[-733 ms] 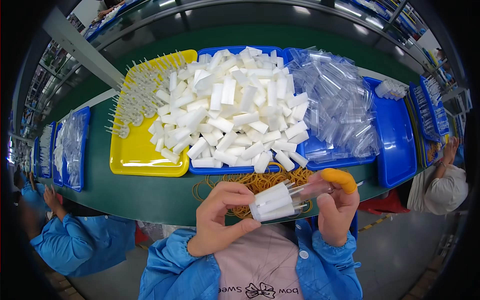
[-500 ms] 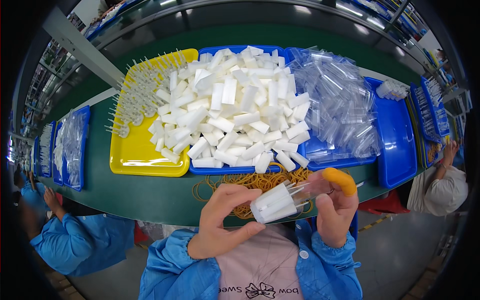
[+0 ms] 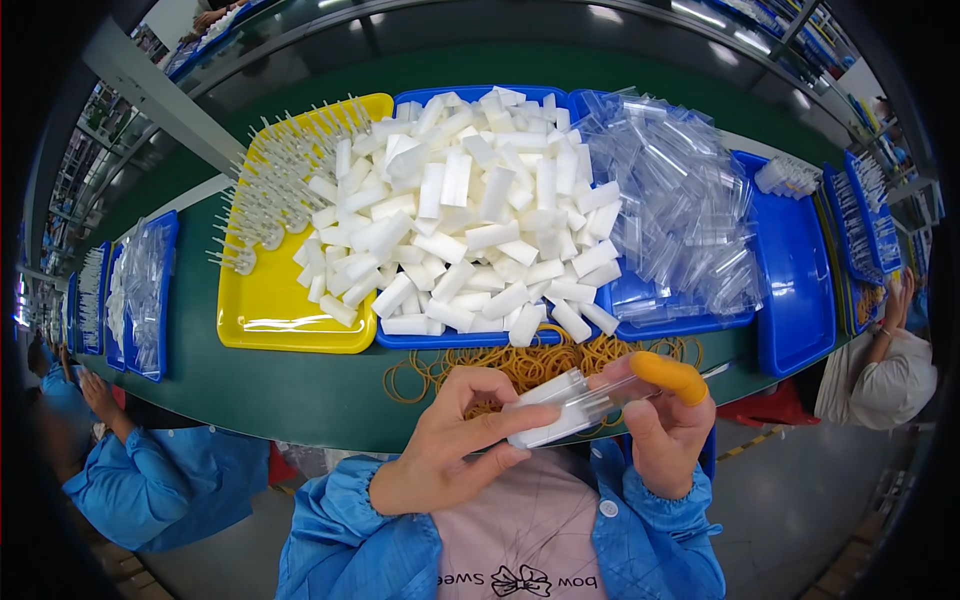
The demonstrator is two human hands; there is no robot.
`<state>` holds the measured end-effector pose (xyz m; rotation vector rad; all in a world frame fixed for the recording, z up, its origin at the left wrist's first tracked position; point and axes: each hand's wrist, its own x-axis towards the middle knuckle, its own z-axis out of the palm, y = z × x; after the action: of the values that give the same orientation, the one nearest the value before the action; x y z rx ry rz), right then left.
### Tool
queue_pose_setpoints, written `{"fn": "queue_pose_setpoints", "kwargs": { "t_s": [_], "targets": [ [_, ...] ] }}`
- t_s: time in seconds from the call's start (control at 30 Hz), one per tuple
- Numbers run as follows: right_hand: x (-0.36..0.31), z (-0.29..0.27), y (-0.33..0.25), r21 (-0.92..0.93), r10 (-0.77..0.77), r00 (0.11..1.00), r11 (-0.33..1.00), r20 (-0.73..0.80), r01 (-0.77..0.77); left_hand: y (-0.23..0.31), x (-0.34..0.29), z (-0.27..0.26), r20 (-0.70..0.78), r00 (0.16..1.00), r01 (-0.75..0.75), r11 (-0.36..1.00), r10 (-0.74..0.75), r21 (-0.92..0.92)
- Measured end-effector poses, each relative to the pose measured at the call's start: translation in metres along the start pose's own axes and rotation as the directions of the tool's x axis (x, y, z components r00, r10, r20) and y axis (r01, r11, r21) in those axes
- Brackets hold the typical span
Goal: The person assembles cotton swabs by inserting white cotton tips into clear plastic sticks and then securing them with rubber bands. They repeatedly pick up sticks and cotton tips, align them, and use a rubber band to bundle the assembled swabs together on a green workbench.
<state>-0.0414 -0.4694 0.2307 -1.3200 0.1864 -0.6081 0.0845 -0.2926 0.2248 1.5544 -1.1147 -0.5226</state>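
My left hand grips a bundle of white foam-like pieces in front of my chest, its fingers wrapped round the side. Clear plastic tubes stick out from the bundle's right end. My right hand, with an orange finger cot on one finger, pinches a clear piece at that end; its fingers partly hide the contact. Just beyond both hands lies a heap of tan rubber bands on the green table.
A yellow tray holds white pieces with thin pins. Next to it, a blue tray is heaped with white blocks, and another blue tray with clear plastic sleeves. A smaller blue tray stands at right. People work on both sides.
My left index finger has come down over the white bundle. The right fingers have shifted slightly left, and the clear piece now lines up with the bundle's end.
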Motion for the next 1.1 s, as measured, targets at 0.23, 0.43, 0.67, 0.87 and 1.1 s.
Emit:
{"fn": "queue_pose_setpoints", "kwargs": {
  "t_s": [0.23,0.43,0.67,0.87,1.1],
  "targets": [
    [0.006,0.000,0.003,-0.194,-0.086,0.995,0.977,0.043,0.093,-0.003,-0.001,0.006,-0.097,0.995,0.000,1.000,-0.002,-0.022],
    [0.010,-0.003,0.001,0.034,0.076,0.994,0.996,0.077,-0.079,-0.004,0.004,0.009,0.242,0.954,0.300,0.638,-0.180,-0.709],
    [0.007,-0.006,-0.001,-0.432,-0.027,0.994,0.899,0.109,0.072,0.001,0.015,0.008,0.571,0.785,0.601,0.072,-0.241,-0.796],
    [0.007,0.008,-0.012,-0.393,-0.017,0.933,0.904,0.360,0.168,-0.005,0.014,0.009,0.561,0.796,0.590,0.086,-0.228,-0.802],
    [0.014,0.017,-0.009,-0.572,-0.025,0.902,0.765,0.431,0.295,-0.008,0.011,0.011,0.565,0.793,0.593,0.074,-0.228,-0.802]
  ]
}}
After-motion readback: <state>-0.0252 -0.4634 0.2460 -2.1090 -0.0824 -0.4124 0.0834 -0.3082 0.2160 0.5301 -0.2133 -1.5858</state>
